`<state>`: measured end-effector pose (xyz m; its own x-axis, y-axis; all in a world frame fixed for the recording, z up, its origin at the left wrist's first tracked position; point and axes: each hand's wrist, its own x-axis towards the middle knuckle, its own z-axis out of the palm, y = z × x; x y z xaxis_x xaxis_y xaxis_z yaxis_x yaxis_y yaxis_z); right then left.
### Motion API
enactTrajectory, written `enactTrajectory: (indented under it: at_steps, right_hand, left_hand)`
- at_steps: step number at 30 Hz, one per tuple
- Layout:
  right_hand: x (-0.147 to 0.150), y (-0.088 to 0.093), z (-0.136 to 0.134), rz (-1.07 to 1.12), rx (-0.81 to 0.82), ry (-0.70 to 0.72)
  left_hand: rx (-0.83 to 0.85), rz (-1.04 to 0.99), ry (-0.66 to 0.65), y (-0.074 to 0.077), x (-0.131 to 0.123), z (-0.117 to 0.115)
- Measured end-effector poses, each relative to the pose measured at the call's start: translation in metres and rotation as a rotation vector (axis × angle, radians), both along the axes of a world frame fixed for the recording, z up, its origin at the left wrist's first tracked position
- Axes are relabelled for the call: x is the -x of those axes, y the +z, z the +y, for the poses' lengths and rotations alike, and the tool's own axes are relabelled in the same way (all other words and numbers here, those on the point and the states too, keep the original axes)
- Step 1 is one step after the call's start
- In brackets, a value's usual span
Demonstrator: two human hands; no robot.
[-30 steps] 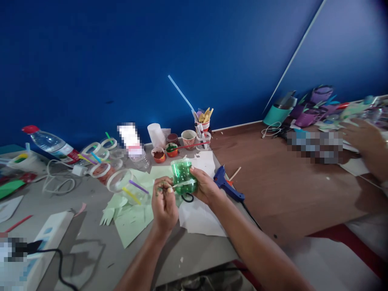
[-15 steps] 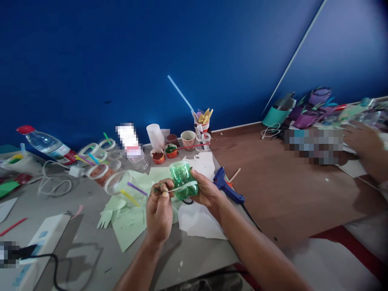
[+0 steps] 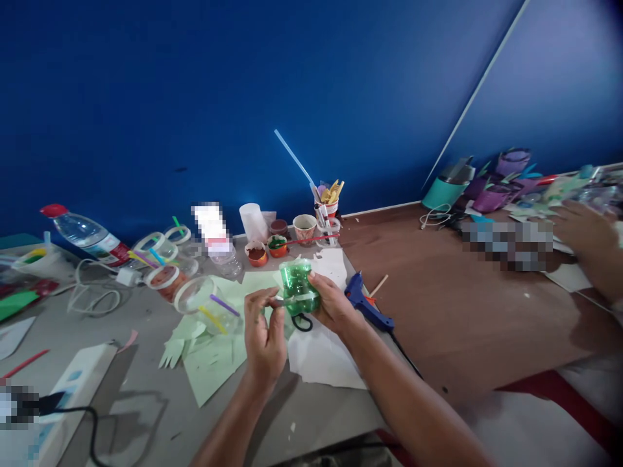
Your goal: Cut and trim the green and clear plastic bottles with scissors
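Observation:
A green, see-through cut plastic bottle piece (image 3: 295,282) is gripped in my right hand (image 3: 335,303), thumb on its near side. Across its lower part lies a narrow white strip (image 3: 302,298). My left hand (image 3: 265,331) pinches the strip's left end between thumb and fingers, close against the green piece. Below the piece a black loop (image 3: 302,322), perhaps a scissors handle, shows over white paper (image 3: 324,360). Light green paper (image 3: 214,370) lies under and left of my left hand. A blue glue gun (image 3: 367,305) rests just right of my right hand.
Clear cups with straws (image 3: 195,295) and a red-capped bottle (image 3: 92,233) are on the left. Small paint cups (image 3: 256,254) and a cup of wooden cutlery (image 3: 329,198) stand by the blue wall. A power strip (image 3: 80,376) lies near left. Another person's hand (image 3: 581,227) is far right.
My left hand has shifted along the strip closer to the green piece, its fingers now more curled. The whole view has moved slightly. My right hand keeps its hold.

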<state>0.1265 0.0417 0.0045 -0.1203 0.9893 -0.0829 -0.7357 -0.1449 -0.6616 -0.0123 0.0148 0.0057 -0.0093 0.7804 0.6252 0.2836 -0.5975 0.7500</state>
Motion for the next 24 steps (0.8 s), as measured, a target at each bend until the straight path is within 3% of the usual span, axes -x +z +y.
enactTrajectory:
  at_steps: [3,8,16,24]
  right_hand:
    - [0.0,0.003,-0.002,-0.016,-0.019,0.012]
    - [0.001,0.004,-0.003,-0.013,-0.017,0.001]
    - [-0.002,-0.005,0.001,0.071,0.073,0.186]
    - [0.0,-0.004,-0.002,0.11,0.031,0.243]
  left_hand:
    - [-0.074,0.156,0.016,-0.002,0.001,0.003]
    - [-0.056,0.138,0.009,-0.001,0.0,0.005]
    - [0.223,-0.335,-0.277,-0.006,0.001,0.005]
    - [0.398,-0.648,-0.437,0.014,-0.003,-0.003]
